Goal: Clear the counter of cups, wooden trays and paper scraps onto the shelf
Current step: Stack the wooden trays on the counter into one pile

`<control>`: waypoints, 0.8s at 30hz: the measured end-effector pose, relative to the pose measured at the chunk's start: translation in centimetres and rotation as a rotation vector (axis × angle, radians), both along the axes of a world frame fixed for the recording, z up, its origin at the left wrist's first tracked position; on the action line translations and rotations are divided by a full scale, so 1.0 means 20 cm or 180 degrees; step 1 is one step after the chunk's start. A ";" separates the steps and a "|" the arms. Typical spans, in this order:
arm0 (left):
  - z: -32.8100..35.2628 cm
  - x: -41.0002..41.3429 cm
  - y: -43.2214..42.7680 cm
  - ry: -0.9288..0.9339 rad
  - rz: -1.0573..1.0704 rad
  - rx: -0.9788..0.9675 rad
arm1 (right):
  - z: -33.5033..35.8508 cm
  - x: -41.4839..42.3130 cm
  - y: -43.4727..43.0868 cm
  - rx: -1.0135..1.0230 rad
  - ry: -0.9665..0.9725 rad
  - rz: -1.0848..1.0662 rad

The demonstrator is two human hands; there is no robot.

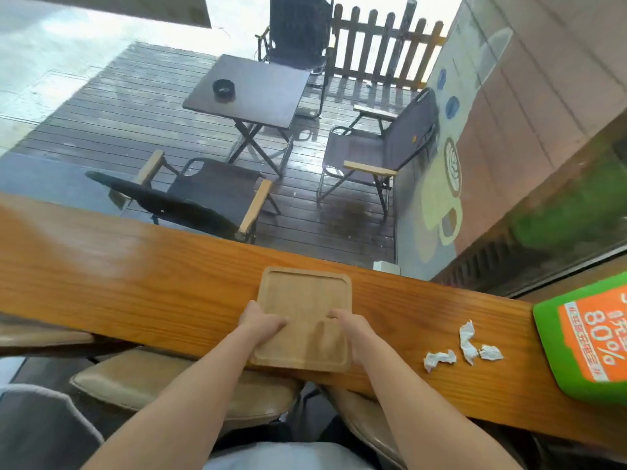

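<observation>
A square wooden tray (pixel 302 296) lies on the wooden counter (pixel 135 279), its near edge sticking out slightly past the counter's front. My left hand (pixel 259 322) grips the tray's left side, thumb on top. My right hand (pixel 349 325) grips its right side the same way. The tray holds nothing. Three crumpled white paper scraps (pixel 466 347) lie on the counter to the right of the tray, apart from both hands. No cups show in view.
A green and orange sign (pixel 590 337) rests at the counter's right end. Padded stools (pixel 163 385) stand under the counter's front edge. Beyond the window lie a deck with a folding table (pixel 258 93) and chairs.
</observation>
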State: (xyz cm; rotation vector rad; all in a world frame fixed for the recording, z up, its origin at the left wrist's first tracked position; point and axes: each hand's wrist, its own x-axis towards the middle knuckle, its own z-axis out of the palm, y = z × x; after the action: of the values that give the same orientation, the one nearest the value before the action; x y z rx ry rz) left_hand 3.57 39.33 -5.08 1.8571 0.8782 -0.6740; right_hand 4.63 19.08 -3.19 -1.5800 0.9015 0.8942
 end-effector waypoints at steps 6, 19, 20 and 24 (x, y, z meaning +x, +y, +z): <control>-0.06 -0.04 0.07 0.0125 -0.0024 -0.0072 | -0.08 -0.01 0.07 -0.0081 0.0069 0.0076; -0.12 -0.02 0.02 0.0064 -0.0354 0.0516 | -0.18 -0.01 0.11 -0.0438 0.0057 0.0106; -0.12 0.00 0.02 0.0049 -0.0350 0.0553 | -0.18 0.01 0.11 -0.0528 -0.0009 0.0183; -0.13 0.06 -0.02 0.0200 -0.0315 0.0732 | -0.19 0.05 0.14 -0.0850 -0.0083 0.0498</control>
State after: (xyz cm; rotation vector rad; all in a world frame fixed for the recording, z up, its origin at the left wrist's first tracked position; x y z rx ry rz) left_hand 4.76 38.93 -7.68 2.1054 0.9415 -0.7202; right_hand 5.72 21.80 -6.96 -1.9090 0.9170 0.8870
